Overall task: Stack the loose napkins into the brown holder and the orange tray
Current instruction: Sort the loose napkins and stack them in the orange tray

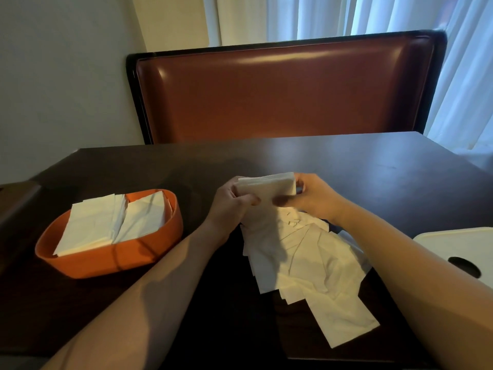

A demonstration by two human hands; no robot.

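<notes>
Dark glossy table, padded brown booth seat behind. A squared napkin stack is gripped by left hand and right hand — above loose napkins; the oval orange tray is seen left, part-filled.

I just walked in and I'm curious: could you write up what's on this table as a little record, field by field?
setting: dark table facing a brown padded seat back
left hand: grips one side of a small napkin stack
right hand: grips the stack's other side
stack position: held above the table
loose napkins: scattered pile under the hands
orange tray: left of the pile, holds two leaning napkin stacks
white lid-like object: at right edge, partly cut off
brown holder: not visible
</notes>
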